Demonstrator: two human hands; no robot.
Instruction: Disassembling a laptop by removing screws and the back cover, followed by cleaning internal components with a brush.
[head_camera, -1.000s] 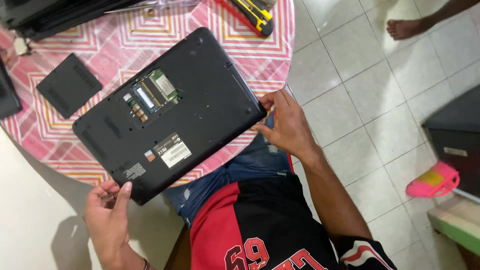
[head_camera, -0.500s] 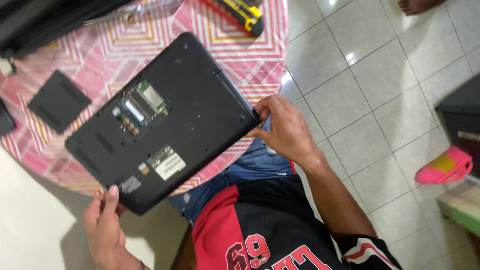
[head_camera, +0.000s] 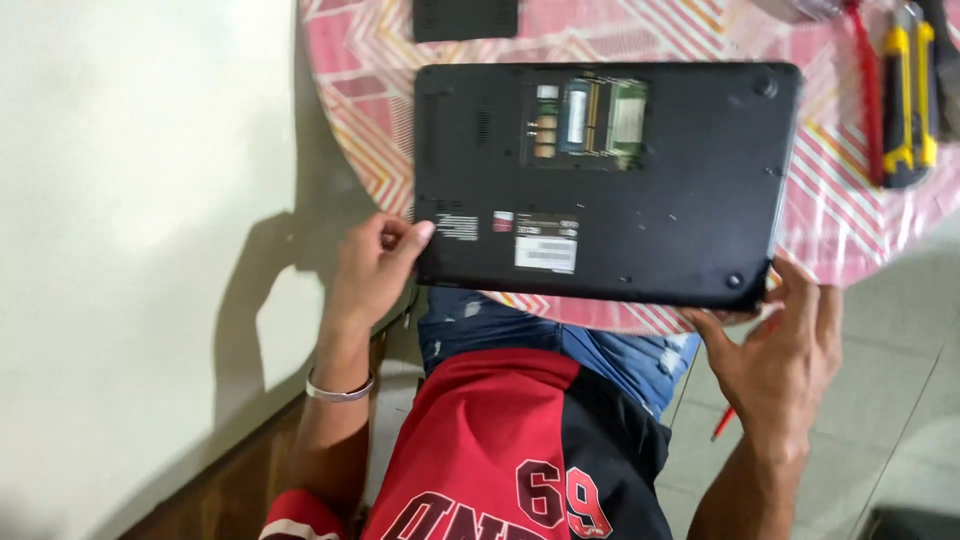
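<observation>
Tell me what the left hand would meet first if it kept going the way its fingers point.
The left hand points right, its fingers already at the near left corner of the upturned black laptop. Going on, it would press into that laptop edge first; depth is hard to judge.

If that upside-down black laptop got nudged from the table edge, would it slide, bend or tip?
The laptop looks rigid, so it probably won't bend. Its near edge overhangs the patterned tablecloth, so it might tip without the left hand and right hand at its corners. The open hatch exposes parts that are likely fragile.
</observation>
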